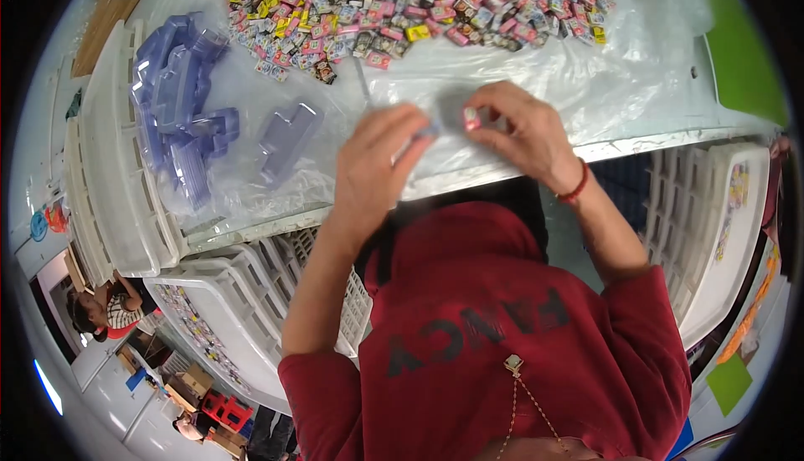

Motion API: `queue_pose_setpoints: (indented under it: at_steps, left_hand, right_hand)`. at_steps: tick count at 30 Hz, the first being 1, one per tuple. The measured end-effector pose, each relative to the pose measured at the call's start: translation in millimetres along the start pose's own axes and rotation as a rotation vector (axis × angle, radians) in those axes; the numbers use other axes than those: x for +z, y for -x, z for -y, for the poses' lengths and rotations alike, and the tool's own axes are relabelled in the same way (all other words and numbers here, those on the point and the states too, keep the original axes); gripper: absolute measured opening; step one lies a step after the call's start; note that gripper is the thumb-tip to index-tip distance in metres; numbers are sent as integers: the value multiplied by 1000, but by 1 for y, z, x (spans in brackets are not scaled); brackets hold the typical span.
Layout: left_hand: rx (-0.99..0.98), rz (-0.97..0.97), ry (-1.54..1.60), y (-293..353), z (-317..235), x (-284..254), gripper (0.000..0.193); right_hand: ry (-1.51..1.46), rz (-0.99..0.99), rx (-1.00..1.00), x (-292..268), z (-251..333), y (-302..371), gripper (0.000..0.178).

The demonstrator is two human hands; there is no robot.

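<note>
Near the table's front edge, my right hand (pixel 523 134) pinches a small pink-and-white block (pixel 471 118) between thumb and fingertips. Just across from it is my left hand (pixel 381 164), with the fingers closed on a small bluish piece (pixel 429 130). That piece is blurred, and its kind does not show. The two hands are a short gap apart, over the clear plastic sheet (pixel 402 84). Beyond them spreads a large pile of small printed blocks (pixel 402 9) in pink, yellow, black and white. To the left of my left hand lies a single translucent purple plastic tray (pixel 289 139).
A stack of similar purple trays (pixel 176 101) sits at the table's left, beside white plastic crates (pixel 126 159). More white crates stand below the table edge at left (pixel 226 319) and right (pixel 703 235). A green panel (pixel 745 67) borders the right. People are in the far left background.
</note>
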State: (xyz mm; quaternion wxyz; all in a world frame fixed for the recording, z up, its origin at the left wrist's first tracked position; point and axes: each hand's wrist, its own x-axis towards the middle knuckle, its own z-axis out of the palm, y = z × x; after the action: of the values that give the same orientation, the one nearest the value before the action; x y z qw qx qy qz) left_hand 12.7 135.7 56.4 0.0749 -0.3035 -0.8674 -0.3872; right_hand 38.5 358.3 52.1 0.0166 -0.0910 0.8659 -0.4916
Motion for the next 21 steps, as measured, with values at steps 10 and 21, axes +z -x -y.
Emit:
queue_pose_setpoints:
  at_steps: [10,21]
  left_hand:
    - [163,16,-57,32,29,14,24]
    - [14,-30,75,29,44,19,22]
  right_hand:
    - [257,-65,-345,40,-13,0,21]
    - [293,-87,-341,45,-9,2,20]
